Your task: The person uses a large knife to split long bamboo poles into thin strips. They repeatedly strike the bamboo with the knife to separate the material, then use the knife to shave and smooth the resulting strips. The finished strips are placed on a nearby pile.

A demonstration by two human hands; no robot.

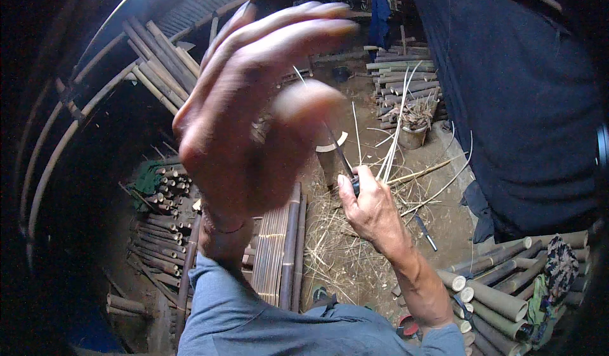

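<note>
My left hand [235, 115] is raised close in front of me, blurred by motion. Its fingers are stretched out and apart from the thumb, with nothing visibly held. Lower and to the right, my right hand [374, 210] is closed around the dark handle of a knife [340, 151]. The long thin blade points up and to the left; part of it is hidden behind my left thumb, and its tip shows beyond. Pale thin bamboo strips [398, 121] fan upward just behind my right hand; whether it also grips them I cannot tell.
Thin shavings [342, 248] litter the floor, where a dark stick-like tool [426, 234] lies. A bucket [413, 138] of scraps stands ahead. Bamboo poles are stacked at left [162, 229], far right [406, 77] and near right [501, 299]. A slatted bamboo surface [271, 254] and dark sheet [526, 102] flank me.
</note>
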